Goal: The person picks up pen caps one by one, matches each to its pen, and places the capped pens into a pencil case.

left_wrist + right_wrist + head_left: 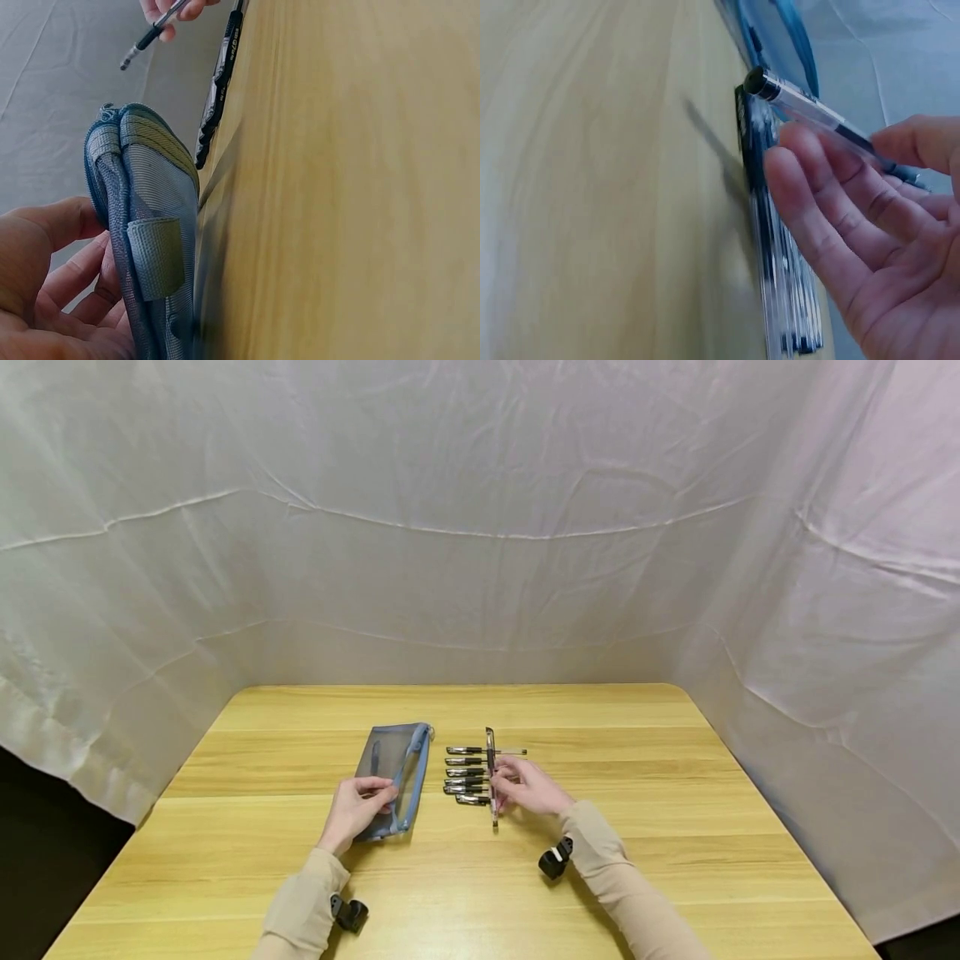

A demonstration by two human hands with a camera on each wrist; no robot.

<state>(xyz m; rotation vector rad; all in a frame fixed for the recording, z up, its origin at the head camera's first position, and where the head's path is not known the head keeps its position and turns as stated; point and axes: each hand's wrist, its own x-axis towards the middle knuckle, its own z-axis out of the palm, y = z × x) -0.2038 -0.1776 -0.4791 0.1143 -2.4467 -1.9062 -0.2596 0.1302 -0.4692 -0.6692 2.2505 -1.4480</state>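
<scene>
A blue mesh zip pouch [375, 789] lies on the left of the table, its zipped side parted towards the pens. My left hand [354, 810] pinches one edge of that opening between thumb and fingers. A dark elongated shape shows through the mesh. Between thumb and fingertips, my right hand [528, 787] holds a clear-barrelled gel pen [810, 109] with a black cap and grip, raised off the table. It points crosswise over a row of several similar pens [465, 772], whose right parts are partly hidden by the hand.
Both hands work above a light wooden table [645, 877]. White cloth [480, 585] hangs behind it and along both sides. A black wrist camera [555, 860] is strapped to the right sleeve, another camera [349, 913] to the left one.
</scene>
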